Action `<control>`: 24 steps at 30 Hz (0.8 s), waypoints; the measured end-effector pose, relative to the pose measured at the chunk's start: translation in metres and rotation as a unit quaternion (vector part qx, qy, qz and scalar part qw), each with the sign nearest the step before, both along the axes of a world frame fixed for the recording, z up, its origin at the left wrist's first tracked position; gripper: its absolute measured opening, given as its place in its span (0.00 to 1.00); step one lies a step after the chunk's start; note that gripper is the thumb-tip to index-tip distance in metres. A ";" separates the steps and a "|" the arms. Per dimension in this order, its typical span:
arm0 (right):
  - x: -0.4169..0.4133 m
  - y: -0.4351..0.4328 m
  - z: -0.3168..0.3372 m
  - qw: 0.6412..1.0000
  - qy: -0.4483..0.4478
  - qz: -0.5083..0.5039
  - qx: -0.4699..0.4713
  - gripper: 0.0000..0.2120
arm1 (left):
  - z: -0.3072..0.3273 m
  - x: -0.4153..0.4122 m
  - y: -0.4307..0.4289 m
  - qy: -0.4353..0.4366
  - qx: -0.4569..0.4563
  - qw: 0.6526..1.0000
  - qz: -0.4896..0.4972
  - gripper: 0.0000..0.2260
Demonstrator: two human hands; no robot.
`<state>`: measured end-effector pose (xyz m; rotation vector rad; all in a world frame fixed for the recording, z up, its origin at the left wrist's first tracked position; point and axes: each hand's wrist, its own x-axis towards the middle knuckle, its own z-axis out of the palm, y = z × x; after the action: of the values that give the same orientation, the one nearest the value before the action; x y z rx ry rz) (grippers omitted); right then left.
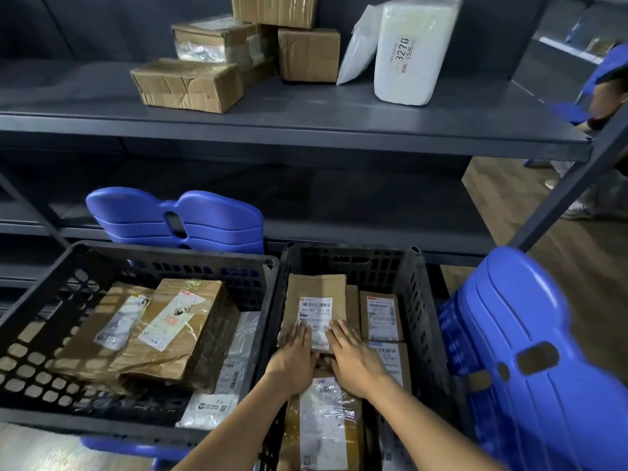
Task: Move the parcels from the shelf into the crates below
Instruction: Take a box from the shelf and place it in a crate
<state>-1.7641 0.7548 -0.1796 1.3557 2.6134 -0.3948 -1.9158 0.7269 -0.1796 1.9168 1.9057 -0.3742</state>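
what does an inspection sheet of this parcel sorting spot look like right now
surface: grey metal shelf, still holding parcels.
job's things: cardboard boxes and white wrapped pack on shelf; left crate and right crate both hold labelled parcels.
clutter: stacked blue plastic stools on the right, more behind the crates.
hands: left hand and right hand lie flat on a brown parcel in the right crate.
cables: nothing seen.
surroundings: wooden floor; another person in blue at right edge.
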 end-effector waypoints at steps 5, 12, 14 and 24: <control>-0.002 -0.002 0.000 1.000 0.007 -0.005 -0.002 0.27 | 0.003 -0.001 0.002 0.000 -0.009 1.000 -0.003 0.28; 0.004 0.000 0.046 0.998 0.018 -0.056 0.004 0.28 | 0.047 -0.005 0.000 0.012 0.056 0.998 0.011 0.30; 0.006 0.005 0.078 0.997 0.019 -0.068 0.019 0.29 | 0.075 -0.007 0.003 0.021 0.065 0.998 0.014 0.31; 0.013 0.059 0.234 0.979 0.073 -0.098 0.163 0.29 | 0.244 -0.009 0.056 0.011 0.246 0.969 -0.026 0.32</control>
<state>-1.7512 0.8134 0.0540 1.7590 2.7619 -0.0934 -1.9251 0.7830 0.0646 2.2753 2.1098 0.0789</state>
